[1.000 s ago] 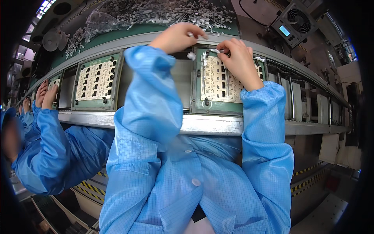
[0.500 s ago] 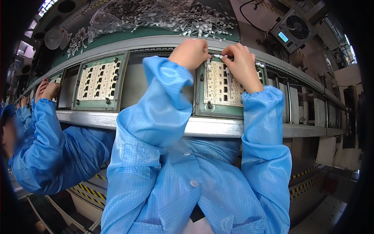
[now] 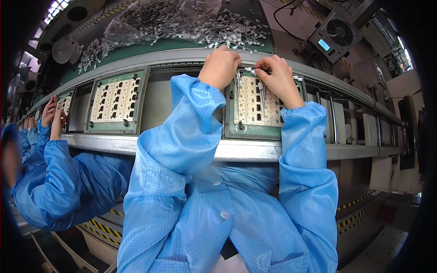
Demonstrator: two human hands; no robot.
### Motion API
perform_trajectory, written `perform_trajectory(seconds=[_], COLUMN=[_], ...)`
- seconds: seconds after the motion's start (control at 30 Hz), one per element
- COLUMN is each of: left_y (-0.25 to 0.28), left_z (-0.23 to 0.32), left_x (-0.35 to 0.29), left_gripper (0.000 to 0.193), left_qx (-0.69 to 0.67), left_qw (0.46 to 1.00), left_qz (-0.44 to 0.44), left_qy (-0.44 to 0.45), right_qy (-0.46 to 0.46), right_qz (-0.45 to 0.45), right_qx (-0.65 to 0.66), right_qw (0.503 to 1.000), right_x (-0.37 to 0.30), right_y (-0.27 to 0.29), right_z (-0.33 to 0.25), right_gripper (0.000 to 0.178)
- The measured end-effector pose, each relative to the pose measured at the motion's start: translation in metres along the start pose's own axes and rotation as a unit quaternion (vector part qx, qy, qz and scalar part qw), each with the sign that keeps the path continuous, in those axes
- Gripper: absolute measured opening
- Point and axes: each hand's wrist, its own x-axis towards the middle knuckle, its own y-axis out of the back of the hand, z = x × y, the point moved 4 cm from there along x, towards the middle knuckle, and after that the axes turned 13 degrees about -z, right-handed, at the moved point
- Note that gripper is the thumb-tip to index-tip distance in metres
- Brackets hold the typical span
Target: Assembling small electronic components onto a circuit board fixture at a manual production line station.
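In front of me a panel of small cream circuit boards point(image 3: 248, 107) sits in a green frame fixture point(image 3: 255, 132). My left hand point(image 3: 220, 68) is at the frame's far left corner, fingers curled together; what they hold, if anything, is hidden. A thin cable point(image 3: 238, 84) hangs down the panel just below its fingertips. At the panel's far edge, my right hand point(image 3: 281, 81) pinches a cable with a white connector point(image 3: 250, 71). Another thin cable point(image 3: 262, 93) lies across the panel below those fingers. A white connector point(image 3: 298, 78) rests at the far right corner.
Beyond the metal rail lies a heap of cables with white connectors point(image 3: 236, 34), partly in clear plastic. A second framed panel point(image 3: 114, 102) stands to the left on the conveyor. Farther left are a co-worker's hands point(image 3: 53, 118). A fan-fronted box with a screen point(image 3: 336, 36) stands back right.
The framed panel and the cables on it appear slightly farther left in view. Both my hands stay at its far edge, the left fingertips a little higher. The co-worker's hands have shifted.
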Motion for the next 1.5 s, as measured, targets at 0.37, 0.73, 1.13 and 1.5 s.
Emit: perform_trajectory(seconds=[0.37, 0.73, 1.13, 1.5], left_y=[0.004, -0.002, -0.021, 0.042], left_z=[0.003, 0.011, 0.014, -0.006], left_x=[-0.004, -0.007, -0.001, -0.003], left_gripper=[0.017, 0.014, 0.012, 0.023], left_qx=[0.048, 0.066, 0.06, -0.082], left_qw=[0.996, 0.997, 0.996, 0.987], left_qz=[-0.047, -0.02, -0.021, 0.132], left_qy=[0.06, 0.045, 0.06, 0.036], right_qy=[0.037, 0.043, 0.052, 0.26], right_qz=[0.088, 0.095, 0.103, -0.041], right_qx=[0.008, 0.019, 0.02, -0.048], right_qw=[0.995, 0.994, 0.993, 0.964], right_x=[0.0, 0.001, 0.003, -0.032], right_y=[0.01, 0.01, 0.008, -0.012], right_z=[0.002, 0.0, -0.002, -0.077], right_gripper=[0.017, 0.016, 0.016, 0.011])
